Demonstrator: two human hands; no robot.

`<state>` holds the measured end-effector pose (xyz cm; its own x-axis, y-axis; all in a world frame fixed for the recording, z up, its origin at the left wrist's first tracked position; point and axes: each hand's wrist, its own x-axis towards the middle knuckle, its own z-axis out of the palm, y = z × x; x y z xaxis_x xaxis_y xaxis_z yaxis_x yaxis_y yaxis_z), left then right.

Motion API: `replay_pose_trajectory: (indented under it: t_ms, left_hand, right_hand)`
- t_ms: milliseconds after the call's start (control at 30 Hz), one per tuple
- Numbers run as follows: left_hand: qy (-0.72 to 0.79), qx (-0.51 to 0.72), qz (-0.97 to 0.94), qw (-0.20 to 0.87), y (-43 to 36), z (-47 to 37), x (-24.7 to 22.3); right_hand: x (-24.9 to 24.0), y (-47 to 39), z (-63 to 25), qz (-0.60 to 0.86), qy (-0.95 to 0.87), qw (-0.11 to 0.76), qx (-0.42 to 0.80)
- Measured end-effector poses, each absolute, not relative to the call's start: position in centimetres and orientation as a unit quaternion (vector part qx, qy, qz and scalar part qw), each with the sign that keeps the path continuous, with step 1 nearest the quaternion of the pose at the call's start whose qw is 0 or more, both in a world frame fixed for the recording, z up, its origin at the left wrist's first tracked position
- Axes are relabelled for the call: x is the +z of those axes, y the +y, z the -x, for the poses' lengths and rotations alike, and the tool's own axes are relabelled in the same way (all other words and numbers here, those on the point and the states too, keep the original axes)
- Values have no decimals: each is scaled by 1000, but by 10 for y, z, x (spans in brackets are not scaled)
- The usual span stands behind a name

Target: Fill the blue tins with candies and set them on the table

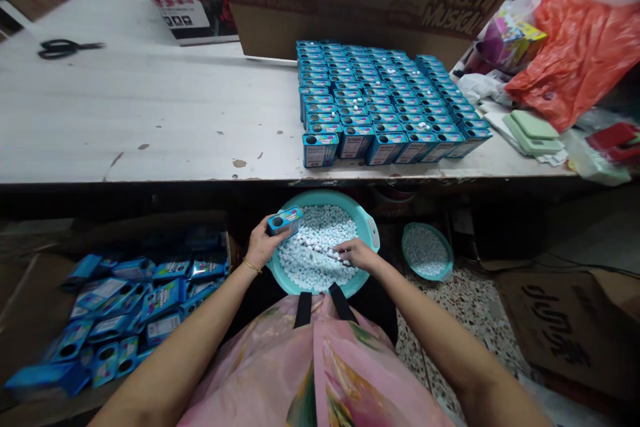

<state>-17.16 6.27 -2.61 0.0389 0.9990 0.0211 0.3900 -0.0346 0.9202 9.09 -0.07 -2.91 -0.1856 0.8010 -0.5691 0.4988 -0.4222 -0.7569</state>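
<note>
My left hand point(261, 245) is wrapped round a small blue box point(285, 219), held upright over the left side of a turquoise basin point(369, 230). A dark round opening shows on the box's top. Small white pellets point(317, 257) fill the basin, which rests on my lap. Over the right part of the pellets, my right hand point(356, 253) has its fingers bent together, touching them at a dark-edged thing too small to make out. Rows of the same blue boxes point(357, 137) stand on the white table point(200, 120), with a few pellets on their tops.
Scissors point(70, 48) lie at the table's far left. Large cartons point(340, 7) stand behind the boxes. A green scale point(533, 132) and red bags point(575, 47) are at right. A carton of blue boxes point(120, 310) is at lower left, a second pellet basin point(449, 269) at right.
</note>
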Motion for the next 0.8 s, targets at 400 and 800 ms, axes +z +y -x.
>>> replay_pose_trajectory:
  t_ms: [400,800]
  left_hand:
    - [469,342,-743,333,53,143,-47]
    - [480,350,-716,367,55,143,-57]
  right_hand:
    - [103,25,-81,605,-750,-67,261]
    - [133,16,-76,589,-779,-108,187]
